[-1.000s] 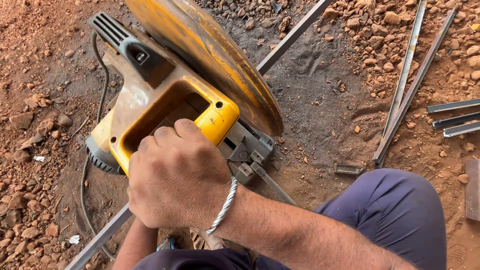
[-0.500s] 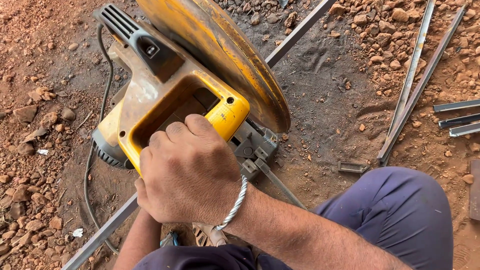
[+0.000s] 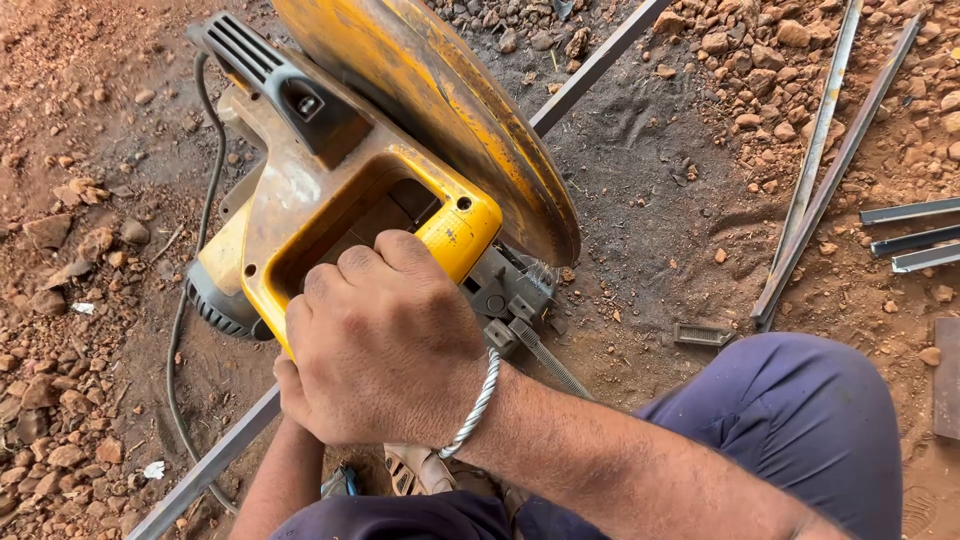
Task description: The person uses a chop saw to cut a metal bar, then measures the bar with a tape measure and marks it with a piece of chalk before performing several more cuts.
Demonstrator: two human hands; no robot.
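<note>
The ground point(image 3: 90, 130) is red dirt strewn with small stones, darker and finer in a patch at the middle right. On it stands a yellow chop saw point(image 3: 330, 190), the biggest thing in view, filling the far left and centre. Its worn yellow blade guard point(image 3: 450, 110) curves from the far edge down toward the middle, and a black motor housing point(image 3: 270, 75) with vent slots sits to the left of the guard. A black cable point(image 3: 190, 330) trails from the saw's left side along the dirt toward the near edge.

A knee in dark blue trousers point(image 3: 790, 420) fills the near right corner. A long grey steel bar point(image 3: 600, 60) runs on a slant from the near left, under the saw, to the far right. Well apart on the right, two thin steel strips point(image 3: 820, 170) lie side by side on the stones, and short cut pieces point(image 3: 915, 235) lie at the right edge.

The right hand point(image 3: 385, 350) is closed around the saw's yellow loop handle, knuckles up, fingers wrapped over the grip. A twisted silver bangle point(image 3: 475, 405) circles that wrist. The left hand point(image 3: 292, 395) shows only as a sliver beneath the right one, just beside the bar; whether it grips anything cannot be told. The saw's grey clamp point(image 3: 515, 300) sits just right of the handle, under the guard's lower end. A small grey offcut point(image 3: 703, 334) lies on the dark dirt near the knee.
</note>
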